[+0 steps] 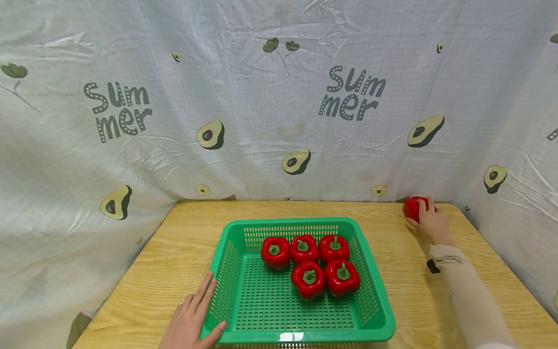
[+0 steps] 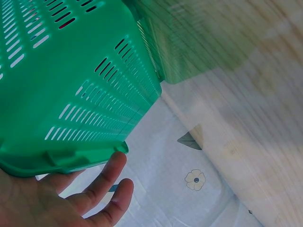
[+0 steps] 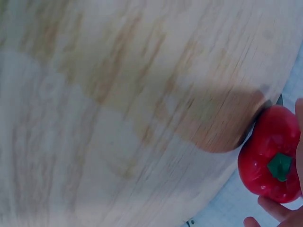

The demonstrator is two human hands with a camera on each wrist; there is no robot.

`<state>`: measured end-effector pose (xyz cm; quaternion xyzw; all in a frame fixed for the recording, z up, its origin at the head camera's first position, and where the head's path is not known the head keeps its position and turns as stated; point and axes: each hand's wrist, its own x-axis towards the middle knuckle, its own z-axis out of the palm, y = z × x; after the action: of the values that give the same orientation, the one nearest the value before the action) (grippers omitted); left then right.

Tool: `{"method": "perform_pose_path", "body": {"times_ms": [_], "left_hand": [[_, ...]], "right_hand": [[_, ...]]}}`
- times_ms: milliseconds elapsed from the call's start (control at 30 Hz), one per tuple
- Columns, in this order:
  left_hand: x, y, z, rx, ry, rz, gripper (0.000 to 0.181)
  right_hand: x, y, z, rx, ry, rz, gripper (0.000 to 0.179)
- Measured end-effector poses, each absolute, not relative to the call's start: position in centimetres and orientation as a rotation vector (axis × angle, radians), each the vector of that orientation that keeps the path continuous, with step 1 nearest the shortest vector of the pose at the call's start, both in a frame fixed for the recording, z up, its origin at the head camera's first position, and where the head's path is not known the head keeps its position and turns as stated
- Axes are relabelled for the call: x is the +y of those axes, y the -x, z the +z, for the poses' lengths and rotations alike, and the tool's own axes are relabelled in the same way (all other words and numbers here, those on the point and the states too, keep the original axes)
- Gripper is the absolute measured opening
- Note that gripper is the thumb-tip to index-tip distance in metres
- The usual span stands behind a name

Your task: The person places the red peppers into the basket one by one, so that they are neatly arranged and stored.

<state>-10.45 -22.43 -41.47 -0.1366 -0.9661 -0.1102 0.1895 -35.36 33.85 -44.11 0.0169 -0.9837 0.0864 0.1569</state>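
A red bell pepper (image 1: 411, 208) is at the back right of the table, with my right hand (image 1: 433, 224) holding it, fingers and thumb round its sides. In the right wrist view this pepper (image 3: 258, 161) shows its green stem, and part of the hand is cut off by the frame edge. My left hand (image 1: 188, 314) rests with extended fingers on the left rim of a green plastic basket (image 1: 289, 222). Several more red bell peppers (image 1: 309, 278) stand stem up in the basket, grouped toward its back and right. From the left wrist, the fingers (image 2: 102, 187) are seen by the basket's rim.
The wooden table (image 1: 161, 257) extends on both sides of the basket. Behind it hangs a pale curtain (image 1: 244, 102) printed with avocados and lettering, which also runs along the left and right sides. A dark wrist strap (image 1: 433, 266) shows by the right sleeve.
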Motion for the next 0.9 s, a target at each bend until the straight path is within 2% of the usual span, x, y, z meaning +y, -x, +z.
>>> {"method": "perform_pose_path", "body": {"times_ms": [267,900], "left_hand": [[-22.4,10.5,-41.5,-2.724,0.390,-0.320,0.079],[-22.6,10.7,-41.6,-2.678,0.425,-0.324,0.081]], "right_hand": [[33.8,35.2,-44.1,-2.781,-0.013,0.211,0.046],[34.3,34.7,-43.1,-2.615,-0.302,-0.034,0.047]]}}
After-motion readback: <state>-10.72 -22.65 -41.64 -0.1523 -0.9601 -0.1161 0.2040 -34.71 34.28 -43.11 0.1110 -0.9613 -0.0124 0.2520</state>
